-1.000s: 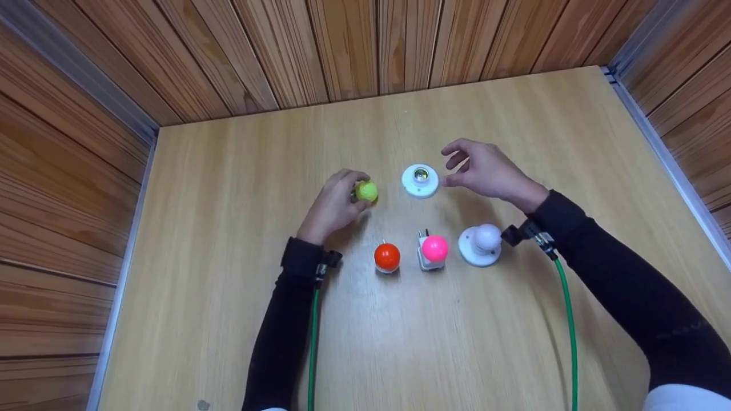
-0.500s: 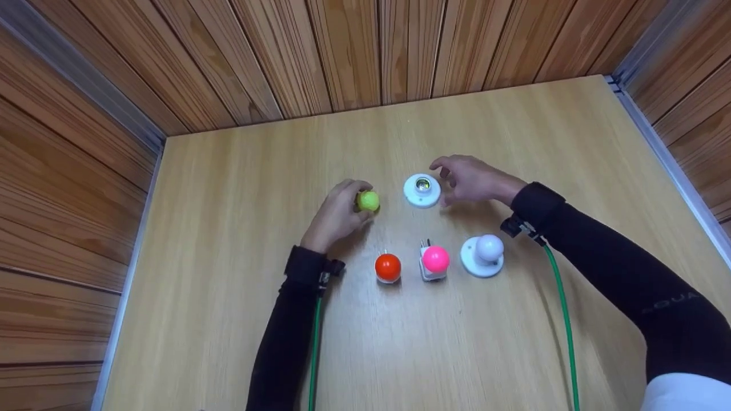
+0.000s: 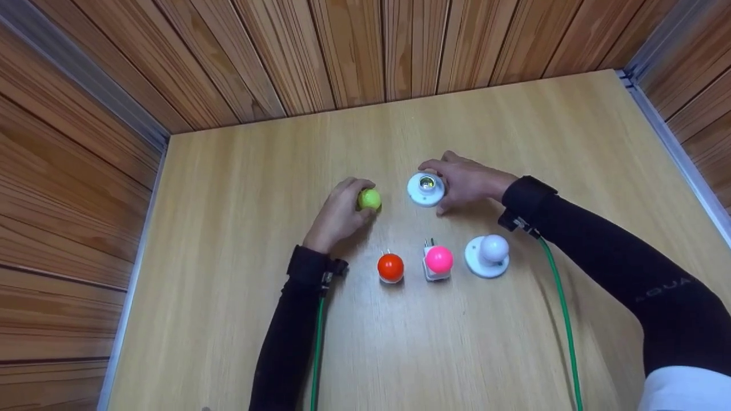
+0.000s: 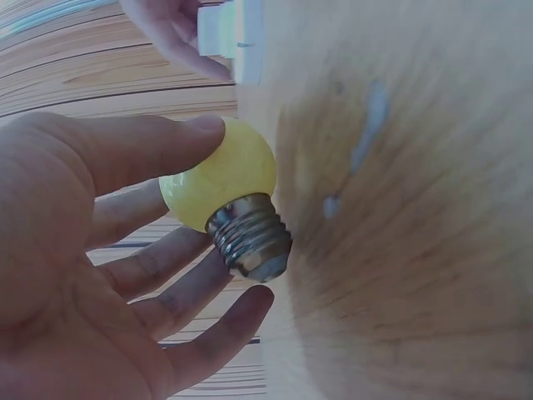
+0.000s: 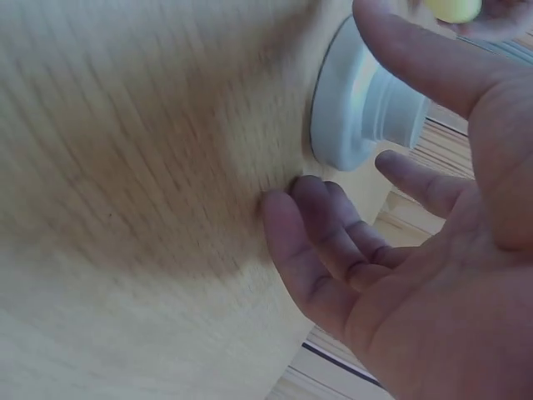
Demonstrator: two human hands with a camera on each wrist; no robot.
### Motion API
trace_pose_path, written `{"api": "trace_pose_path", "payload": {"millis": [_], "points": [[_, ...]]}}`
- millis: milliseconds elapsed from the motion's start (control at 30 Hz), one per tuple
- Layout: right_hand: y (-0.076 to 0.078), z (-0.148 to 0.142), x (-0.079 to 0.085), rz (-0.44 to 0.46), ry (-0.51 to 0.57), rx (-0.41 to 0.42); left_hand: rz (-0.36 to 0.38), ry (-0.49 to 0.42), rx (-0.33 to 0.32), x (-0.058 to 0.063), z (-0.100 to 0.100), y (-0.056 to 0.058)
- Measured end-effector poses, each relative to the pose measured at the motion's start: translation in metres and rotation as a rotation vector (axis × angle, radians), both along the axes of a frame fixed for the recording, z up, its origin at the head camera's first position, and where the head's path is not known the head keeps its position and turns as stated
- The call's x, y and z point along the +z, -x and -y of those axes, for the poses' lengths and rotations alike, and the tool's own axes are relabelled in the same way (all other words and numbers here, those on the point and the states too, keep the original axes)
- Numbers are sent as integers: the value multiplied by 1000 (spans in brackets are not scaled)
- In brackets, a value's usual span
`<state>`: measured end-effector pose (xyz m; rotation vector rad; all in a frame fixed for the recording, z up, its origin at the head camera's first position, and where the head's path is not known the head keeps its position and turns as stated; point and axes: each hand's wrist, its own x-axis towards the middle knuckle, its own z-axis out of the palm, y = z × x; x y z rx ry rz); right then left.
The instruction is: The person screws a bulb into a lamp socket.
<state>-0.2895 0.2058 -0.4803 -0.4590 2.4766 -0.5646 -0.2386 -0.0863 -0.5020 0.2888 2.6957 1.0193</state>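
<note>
My left hand [image 3: 336, 216] pinches a yellow light bulb [image 3: 370, 199] by its globe, between thumb and fingers. In the left wrist view the bulb's metal screw base [image 4: 250, 237] points away from the palm, close to the tabletop. Just to the right, a round white lamp holder [image 3: 418, 198] sits on the table with its socket facing up. Around its right side is my right hand [image 3: 469, 180], index finger at the far rim and thumb on the near side. In the right wrist view the fingers [image 5: 287, 233] are loosely bent, with a gap beside the holder.
Nearer me stand a red bulb [image 3: 390, 267] with plug pins, a pink bulb [image 3: 440, 260] on a white plug base, and a white bulb [image 3: 494, 249] in a second lamp holder [image 3: 478, 268]. Wood-panelled walls [image 3: 354, 51] border the table. A green cable [image 3: 562, 308] runs from each wrist.
My right hand has moved left and closer in around the lamp holder. The left hand keeps the yellow bulb in nearly the same place. The head view has shifted slightly.
</note>
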Motion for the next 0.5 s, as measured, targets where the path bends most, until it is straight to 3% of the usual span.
{"api": "trace_pose_path", "payload": {"millis": [133,333,500], "points": [[2,3,-3,-21,5,28,-23,-27,3,7,5,-2],[3,4,-9,-65,27,47,-113,-38,-24,18,10,-8],[2,4,-12,-57,30,26,-144,-46,-27,26,13,-15]]}}
